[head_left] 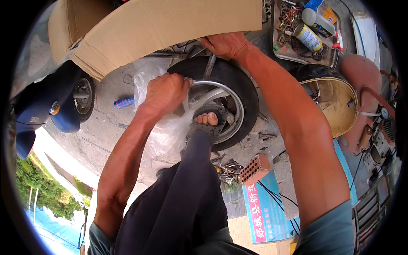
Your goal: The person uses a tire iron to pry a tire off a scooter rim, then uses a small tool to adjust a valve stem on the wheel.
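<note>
Head view: wheel point(236, 78) is lying on the ground, sandalled foot point(207, 118) resting over it. Left hand point(167, 94) is curling knuckles-up beside the rim; grip cannot be told. Right hand point(227, 44) is gripping a metal lever point(209, 66).

The broad brown cardboard box point(165, 27) closes off room just past the far side of the black rubber tyre point(251, 108), tight against the right hand point(227, 44), while a dark-sandalled foot point(208, 118) blocks the middle of the silver metal rim point(241, 111). Crumpled clear plastic sheeting point(163, 136) crowds the left hand point(167, 94), but farther left the grey concrete floor point(106, 117) leaves passage around one small blue cylinder point(124, 102). The right forearm point(278, 93) spans the gap between tyre and round black, yellow-lined basin point(340, 95).
</note>
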{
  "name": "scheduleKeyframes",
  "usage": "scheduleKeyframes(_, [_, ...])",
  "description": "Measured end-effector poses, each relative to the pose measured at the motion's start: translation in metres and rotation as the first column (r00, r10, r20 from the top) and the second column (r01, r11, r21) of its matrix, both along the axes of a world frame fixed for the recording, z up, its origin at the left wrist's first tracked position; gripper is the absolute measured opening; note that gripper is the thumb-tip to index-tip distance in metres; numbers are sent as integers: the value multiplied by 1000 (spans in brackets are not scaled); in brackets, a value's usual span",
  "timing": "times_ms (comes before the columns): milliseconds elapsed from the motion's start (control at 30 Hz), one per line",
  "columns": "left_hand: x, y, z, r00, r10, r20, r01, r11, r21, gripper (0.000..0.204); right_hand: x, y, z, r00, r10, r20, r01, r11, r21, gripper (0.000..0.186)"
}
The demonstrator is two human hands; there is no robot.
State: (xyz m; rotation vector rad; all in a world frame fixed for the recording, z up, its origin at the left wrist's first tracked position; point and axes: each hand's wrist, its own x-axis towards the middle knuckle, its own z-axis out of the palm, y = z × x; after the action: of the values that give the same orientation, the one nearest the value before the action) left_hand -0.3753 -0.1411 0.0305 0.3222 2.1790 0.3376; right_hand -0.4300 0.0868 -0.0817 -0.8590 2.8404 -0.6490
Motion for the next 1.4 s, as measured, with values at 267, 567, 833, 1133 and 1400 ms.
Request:
scheduleKeyframes(267, [20, -7, -37, 978, 168, 124, -180, 979, 94, 28, -2, -3, -7, 974, -24, -224, 20, 1000, -21, 40])
scheduleKeyframes(567, [28, 5, -24, 371, 819, 438, -874, 467, -133, 34, -1, -5, -17, 986, -41, -164, 30, 997, -72, 43])
scheduleKeyframes(833, [41, -9, -21, 763, 637, 111, -645, 762, 56, 22, -2, -2, -19, 996, -12, -89, 0, 992, -127, 35])
scheduleKeyframes(1133, [43, -7, -10, 988, 154, -7, -153, 986, 70, 13, 0, -1, -14, 986, -60, -158, 30, 983, -183, 35])
scheduleKeyframes(1400, [51, -20, -23, 998, 61, 23, -64, 988, 141, 7, -4, 1, -11, 985, -51, -168, 14, 977, -213, 32])
